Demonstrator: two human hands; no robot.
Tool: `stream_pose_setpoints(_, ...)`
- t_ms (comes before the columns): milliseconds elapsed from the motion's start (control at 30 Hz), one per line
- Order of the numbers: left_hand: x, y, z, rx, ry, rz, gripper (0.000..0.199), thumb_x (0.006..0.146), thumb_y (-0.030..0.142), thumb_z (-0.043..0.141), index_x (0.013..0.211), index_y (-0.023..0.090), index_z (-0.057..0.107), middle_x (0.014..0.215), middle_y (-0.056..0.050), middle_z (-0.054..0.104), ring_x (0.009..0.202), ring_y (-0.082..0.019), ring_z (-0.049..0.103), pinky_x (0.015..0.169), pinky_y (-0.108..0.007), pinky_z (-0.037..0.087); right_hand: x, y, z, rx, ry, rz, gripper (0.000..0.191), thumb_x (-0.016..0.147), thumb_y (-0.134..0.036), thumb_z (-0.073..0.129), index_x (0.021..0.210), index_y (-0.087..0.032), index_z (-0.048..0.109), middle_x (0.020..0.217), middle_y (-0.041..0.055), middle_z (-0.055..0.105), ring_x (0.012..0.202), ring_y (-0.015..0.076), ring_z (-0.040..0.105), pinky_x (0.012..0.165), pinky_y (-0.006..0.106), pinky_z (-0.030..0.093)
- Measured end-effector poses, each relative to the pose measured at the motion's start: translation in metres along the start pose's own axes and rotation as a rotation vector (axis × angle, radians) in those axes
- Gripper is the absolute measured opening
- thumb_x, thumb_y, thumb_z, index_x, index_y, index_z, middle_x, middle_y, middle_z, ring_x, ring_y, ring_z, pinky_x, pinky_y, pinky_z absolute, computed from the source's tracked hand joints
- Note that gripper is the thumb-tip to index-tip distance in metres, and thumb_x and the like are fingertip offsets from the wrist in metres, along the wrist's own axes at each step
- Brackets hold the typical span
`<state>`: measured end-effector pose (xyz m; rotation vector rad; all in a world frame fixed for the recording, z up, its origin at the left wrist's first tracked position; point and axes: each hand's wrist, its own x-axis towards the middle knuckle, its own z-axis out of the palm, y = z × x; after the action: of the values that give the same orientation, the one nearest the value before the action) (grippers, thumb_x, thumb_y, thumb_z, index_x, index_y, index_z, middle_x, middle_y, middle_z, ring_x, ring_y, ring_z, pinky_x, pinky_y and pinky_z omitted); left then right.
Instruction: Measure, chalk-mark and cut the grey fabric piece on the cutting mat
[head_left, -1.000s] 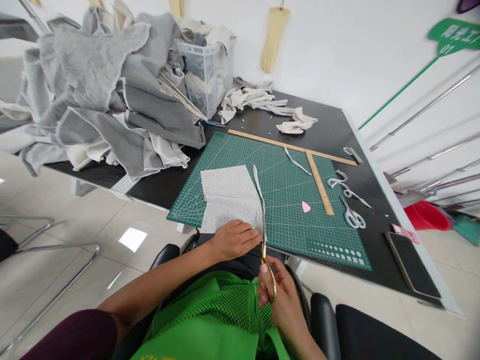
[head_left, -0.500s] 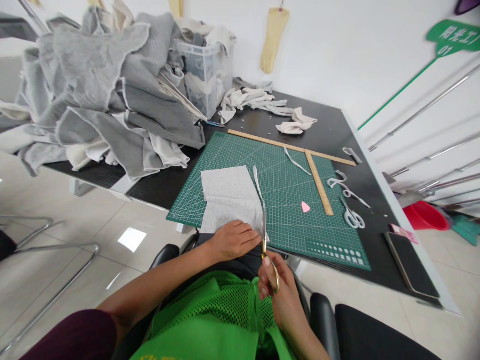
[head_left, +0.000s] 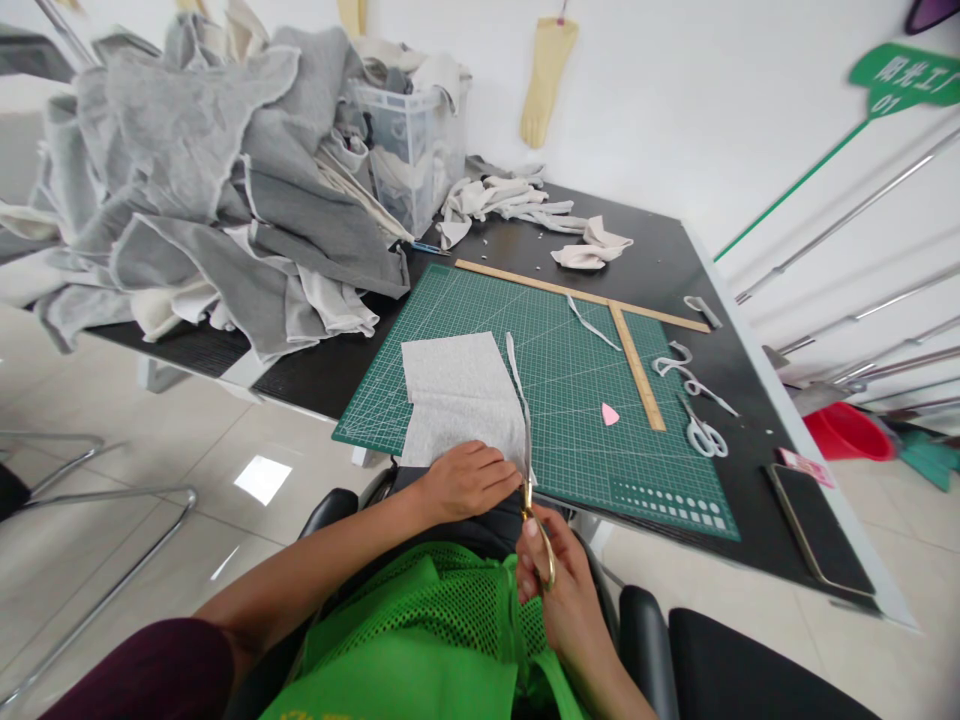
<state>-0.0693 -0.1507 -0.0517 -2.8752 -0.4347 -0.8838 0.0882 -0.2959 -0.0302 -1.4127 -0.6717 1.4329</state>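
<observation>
A light grey piece of fabric (head_left: 459, 385) lies on the green cutting mat (head_left: 442, 300) and reaches the table's front edge. My left hand (head_left: 474, 483) is closed over its lower edge, fingers together and bent; the thumb is hidden. Gold-handled scissors (head_left: 528, 497) are in my right hand (head_left: 559, 560), which is closed around the handles. Their blades point away from me, along the fabric's right edge. Beside that edge runs a narrow cut strip (head_left: 514, 362), its lower end meeting the blades.
A wooden T-shaped ruler (head_left: 637, 370), pink tailor's chalk (head_left: 610, 414) and white-handled scissors (head_left: 705, 438) lie to the right. A phone (head_left: 821, 530) rests at the right edge. Piled grey cloth (head_left: 187, 160) and a clear plastic bin (head_left: 412, 150) stand at the left.
</observation>
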Motion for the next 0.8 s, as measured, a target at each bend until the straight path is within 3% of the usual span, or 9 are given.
stream_pose_setpoints(800, 0.0006, 0.0000, -0.0019, 0.010, -0.003, 0.018, 0.016, 0.103, 0.022, 0.053, 0.111, 0.014, 0.064, 0.097, -0.007, 0.070, 0.090, -0.018, 0.062, 0.075, -0.032, 0.046, -0.0013, 0.0016, 0.0013, -0.043, -0.037, -0.029, 0.038, 0.095, -0.055, 0.065, 0.115, -0.023, 0.057, 0.059, -0.0097, 0.047, 0.046, 0.0077, 0.041, 0.044, 0.020, 0.035)
